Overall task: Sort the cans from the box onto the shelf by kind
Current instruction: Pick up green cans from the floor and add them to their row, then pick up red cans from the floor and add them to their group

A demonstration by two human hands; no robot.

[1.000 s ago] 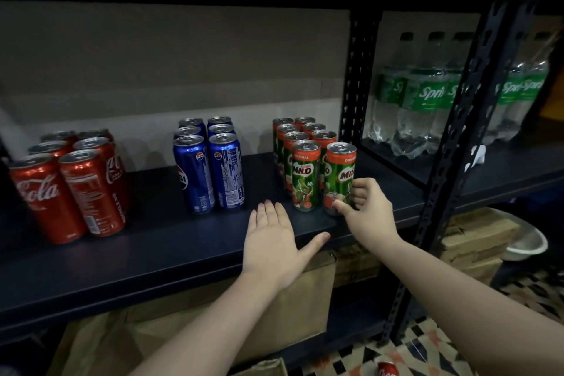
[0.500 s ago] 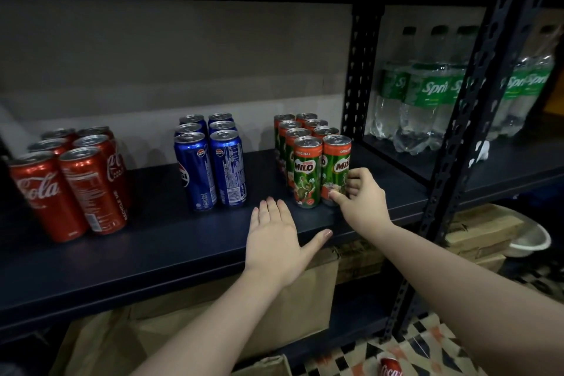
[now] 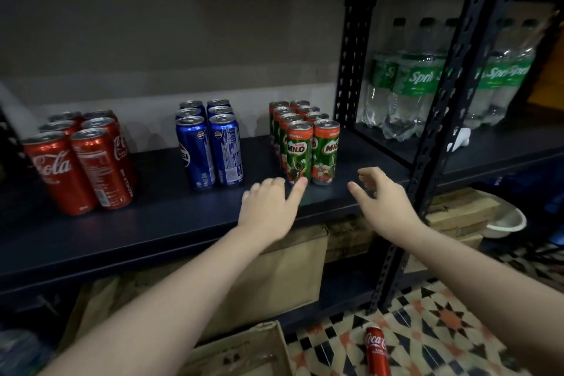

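Observation:
On the dark shelf stand three groups of cans: red Coca-Cola cans at the left, blue Pepsi cans in the middle, green Milo cans at the right in two rows. My left hand lies flat on the shelf, its thumb touching the base of the front left Milo can. My right hand hovers open just right of the front right Milo can, holding nothing. One Coca-Cola can lies on the tiled floor. The cardboard box shows at the bottom edge.
A perforated black upright stands right behind the Milo cans, and another near my right hand. Sprite bottles fill the neighbouring shelf. Cardboard boxes sit on the lower shelf; a white bowl rests at the right.
My right hand has let go of the front right Milo can and drawn back to the right, fingers apart. My left hand slid up so that its thumb meets the front left Milo can.

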